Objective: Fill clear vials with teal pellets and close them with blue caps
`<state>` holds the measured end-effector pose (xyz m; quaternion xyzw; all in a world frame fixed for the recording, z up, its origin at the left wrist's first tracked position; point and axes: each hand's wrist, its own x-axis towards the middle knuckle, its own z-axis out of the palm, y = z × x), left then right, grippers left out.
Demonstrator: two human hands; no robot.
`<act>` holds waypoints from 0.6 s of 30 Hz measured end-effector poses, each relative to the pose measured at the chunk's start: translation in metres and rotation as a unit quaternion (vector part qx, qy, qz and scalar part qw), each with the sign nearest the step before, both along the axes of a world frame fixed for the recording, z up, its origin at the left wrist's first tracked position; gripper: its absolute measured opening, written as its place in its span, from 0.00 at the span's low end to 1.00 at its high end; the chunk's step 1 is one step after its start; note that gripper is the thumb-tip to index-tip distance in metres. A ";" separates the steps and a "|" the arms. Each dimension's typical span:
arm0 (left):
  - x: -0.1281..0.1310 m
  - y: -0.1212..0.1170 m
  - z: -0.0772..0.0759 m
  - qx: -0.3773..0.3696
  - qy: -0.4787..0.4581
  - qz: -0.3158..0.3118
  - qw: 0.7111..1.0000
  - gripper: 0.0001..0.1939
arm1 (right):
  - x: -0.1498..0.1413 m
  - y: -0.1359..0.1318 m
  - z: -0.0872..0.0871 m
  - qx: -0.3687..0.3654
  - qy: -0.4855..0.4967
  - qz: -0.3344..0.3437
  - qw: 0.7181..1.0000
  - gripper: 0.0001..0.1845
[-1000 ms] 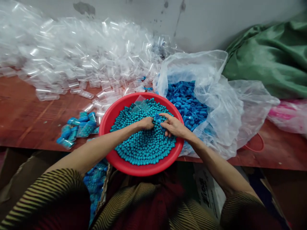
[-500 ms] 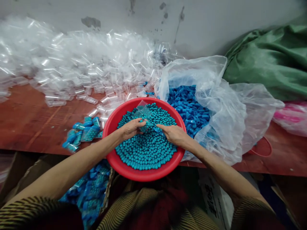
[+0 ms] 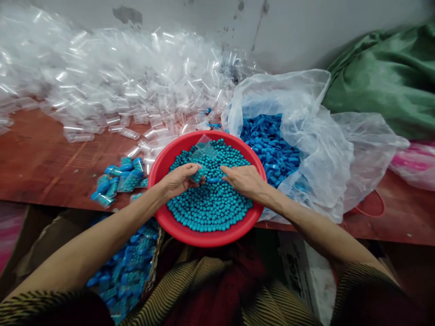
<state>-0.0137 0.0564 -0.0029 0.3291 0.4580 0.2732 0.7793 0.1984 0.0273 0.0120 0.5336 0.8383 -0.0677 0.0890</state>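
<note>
Over the red basin [image 3: 156, 213] of turquoise beads [image 3: 207, 210], my left hand [image 3: 178, 181] pinches a small clear container [image 3: 197, 174] filled with beads. My right hand [image 3: 246, 181] faces it from the other side, fingers drawn together on a blue cap [image 3: 215, 180] that points at the container. A short gap separates the two hands. Behind them an empty clear container [image 3: 206, 147] rests on the beads.
A heap of clear containers [image 3: 112, 86] lies along the wall. Blue caps [image 3: 268, 145] fill an open plastic bag [image 3: 316, 149] at right. Filled, capped containers [image 3: 127, 179] lie left of the basin; more fill a box [image 3: 129, 267] below. A green sack [image 3: 384, 77] stands back right.
My hands have moved apart slightly, the left one drawing leftward with the filled container. The blue cap now shows clearly between them. The whole view has shifted a little.
</note>
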 end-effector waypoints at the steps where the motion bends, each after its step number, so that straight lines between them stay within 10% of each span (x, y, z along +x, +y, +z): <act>1: 0.000 -0.001 0.000 -0.003 0.006 -0.009 1.000 0.09 | -0.006 0.001 -0.006 -0.022 -0.003 0.003 1.000 0.17; 11: 0.008 0.005 -0.008 0.032 0.129 -0.070 0.989 0.07 | 0.008 0.012 -0.008 -0.096 0.083 0.035 0.991 0.17; 18: 0.063 0.021 -0.033 0.043 0.247 -0.063 0.966 0.07 | 0.025 0.001 -0.010 -0.076 0.241 -0.047 0.966 0.10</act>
